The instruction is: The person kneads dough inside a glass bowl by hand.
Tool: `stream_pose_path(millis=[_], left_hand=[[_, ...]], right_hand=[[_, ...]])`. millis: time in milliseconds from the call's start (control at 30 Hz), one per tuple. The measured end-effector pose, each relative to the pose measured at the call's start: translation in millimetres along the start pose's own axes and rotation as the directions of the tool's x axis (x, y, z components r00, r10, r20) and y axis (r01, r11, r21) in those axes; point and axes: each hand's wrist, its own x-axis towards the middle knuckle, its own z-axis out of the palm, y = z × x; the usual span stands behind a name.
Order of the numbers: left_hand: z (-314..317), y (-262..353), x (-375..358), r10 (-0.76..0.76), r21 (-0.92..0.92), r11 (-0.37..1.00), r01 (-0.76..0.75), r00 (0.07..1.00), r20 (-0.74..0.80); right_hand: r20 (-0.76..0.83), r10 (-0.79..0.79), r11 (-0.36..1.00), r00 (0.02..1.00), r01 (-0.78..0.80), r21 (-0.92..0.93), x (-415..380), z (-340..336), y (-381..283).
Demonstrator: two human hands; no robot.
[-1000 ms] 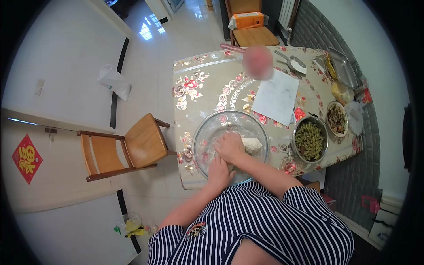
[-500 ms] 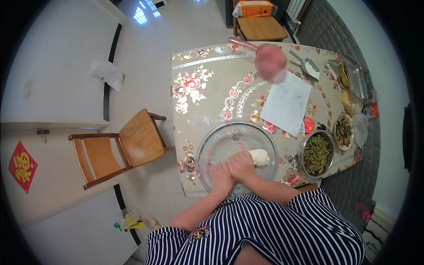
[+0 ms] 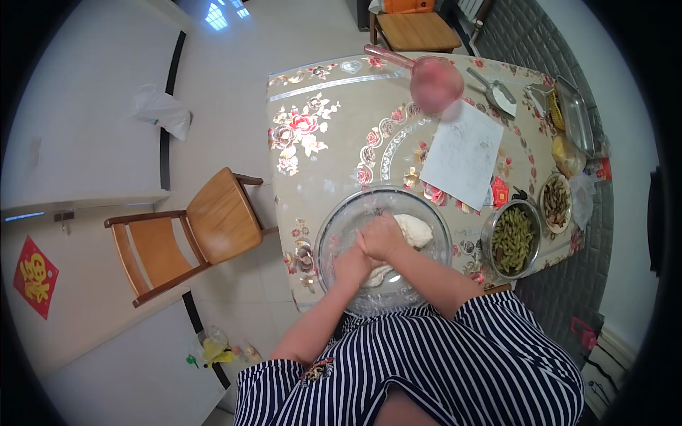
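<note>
A large clear glass bowl [image 3: 324, 231] stands at the near edge of the table, holding a lump of white dough [image 3: 416, 231]. My right hand [image 3: 381, 237] presses down on the dough with its fingers curled. Against it, on the left, my left hand [image 3: 353, 265] is also closed on the dough, its fingertips partly hidden. Dough bulges out to the right of my hands, and some shows below them near my body.
A flowered cloth covers the table [image 3: 320, 192]. Paper [image 3: 463, 155], a pink ladle-like scoop [image 3: 435, 85] and a metal scoop [image 3: 501, 98] with white powder lie beyond the bowl. To the right are a bowl of green pods [image 3: 513, 241] and a plate of food [image 3: 554, 204]. A chair [image 3: 224, 216] stands left.
My hands have moved slightly away from my body, across the dough. The dough now looks wider, with part showing below my hands. The view has shifted a little.
</note>
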Motion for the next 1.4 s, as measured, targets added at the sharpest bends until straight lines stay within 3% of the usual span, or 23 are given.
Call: stream_pose_path(millis=[67,200,233,300,333,400,433,500,567,600,633,700,833,900,1133,1200,1300,1400], left_hand=[[11,-20,21,0.011,-0.043,0.999,-0.006,0.993,0.121],[-5,-21,38,0.1,0.127,0.983,-0.133,0.966,0.239],[-6,-13,28,0.113,0.139,0.979,-0.147,0.967,0.226],[1,-3,-1,0.123,0.135,0.983,-0.122,0.992,0.005],[13,-4,-11,0.126,0.136,0.983,-0.124,0.992,-0.003],[38,-1,-23,0.239,0.236,0.954,-0.184,0.943,-0.231],[52,-2,-31,0.245,0.235,0.954,-0.189,0.94,-0.239],[78,-11,-49,0.453,0.501,0.832,-0.24,0.815,-0.362],[67,-7,-76,0.48,0.464,0.831,-0.308,0.817,-0.318],[58,-3,-83,0.511,0.425,0.825,-0.374,0.813,-0.277],[54,2,-81,0.507,0.42,0.829,-0.371,0.815,-0.28],[50,7,-78,0.261,0.07,0.965,-0.251,0.916,-0.306],[77,-18,-44,0.334,0.076,0.943,-0.325,0.912,-0.238],[76,-16,-44,0.227,0.038,0.974,-0.225,0.94,-0.256],[46,-4,-15,0.156,0.004,0.988,-0.157,0.978,-0.142],[46,-7,-7,0.152,-0.033,0.987,-0.155,0.984,-0.089],[36,0,-10,0.074,-0.079,0.993,-0.085,0.987,-0.14],[27,4,-8,0.023,-0.088,0.996,-0.031,0.995,-0.093]], right_hand=[[0.14,0.103,0.994,0.985,-0.107,0.027,8,-4,-3],[0.094,0.157,0.987,0.983,-0.158,0.004,5,3,-5],[0.099,0.166,0.98,0.981,-0.176,0.097,4,2,-4],[0.104,0.164,0.966,0.981,-0.181,0.184,-3,2,3],[0.131,0.127,0.948,0.983,-0.159,0.276,-5,0,7],[0.136,0.091,0.923,0.986,-0.135,0.359,-4,-6,11],[0.17,0.163,0.897,0.972,-0.218,0.385,-4,-9,9],[0.216,0.233,0.861,0.948,-0.305,0.408,-19,-14,-4],[-0.152,0.048,0.993,0.987,-0.031,0.113,-47,-26,-28],[-0.425,-0.076,0.986,0.902,0.132,0.105,-55,-15,-25],[-0.42,-0.081,0.985,0.904,0.136,0.104,-57,-22,-23],[-0.515,-0.15,0.976,0.844,0.21,0.061,-67,-29,-25],[-0.391,-0.145,0.978,0.909,0.19,0.081,-88,-9,-20],[-0.45,-0.094,0.988,0.888,0.14,0.071,-85,-4,-19],[-0.426,-0.069,0.983,0.902,0.135,0.125,-43,13,4],[-0.374,-0.139,0.98,0.917,0.182,0.08,-38,15,10],[-0.281,-0.103,0.983,0.954,0.141,0.119,-27,20,12],[-0.168,-0.084,0.992,0.982,0.098,0.077,-17,15,12]])
